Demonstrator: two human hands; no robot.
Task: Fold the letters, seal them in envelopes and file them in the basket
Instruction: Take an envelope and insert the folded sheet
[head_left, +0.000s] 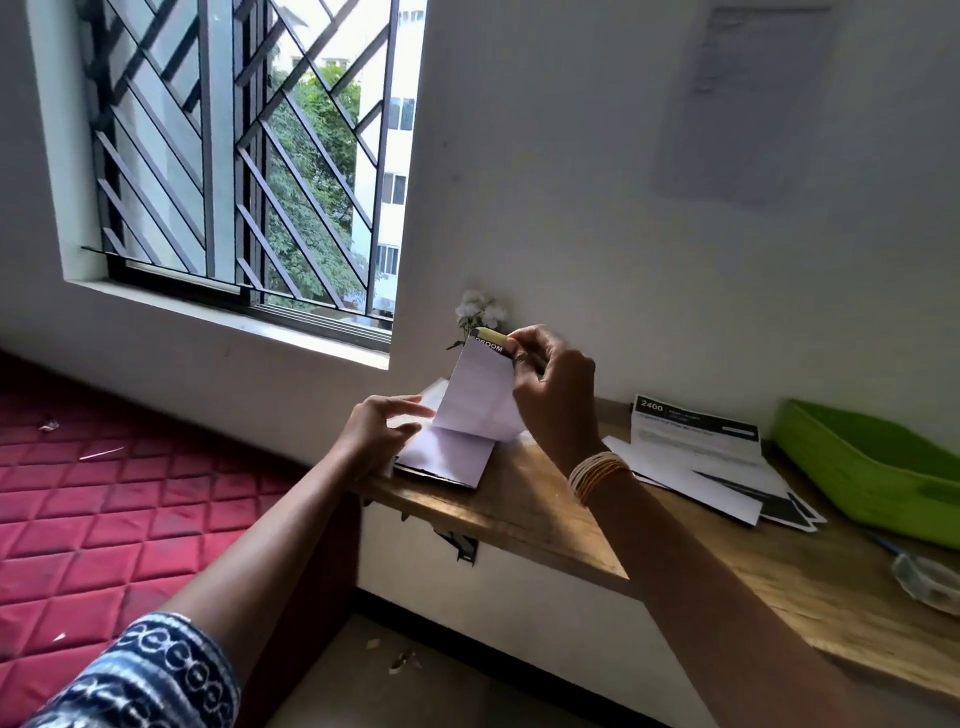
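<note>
Early stage: first letter (470, 415) mid-fold at shelf's (545, 514) 9 o'clock end. Right hand (550, 389) pinches its raised top edge; left hand (382, 423), fingers loosely curved, presses the lower panel. Unfolded letters (696, 447) wait at 3 o'clock; green basket (852, 462) looks empty, nothing sealed.

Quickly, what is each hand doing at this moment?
Left hand: fingers straight, pressing the lower fold of the letter on the shelf.
Right hand: pinching the letter's top edge.
</note>
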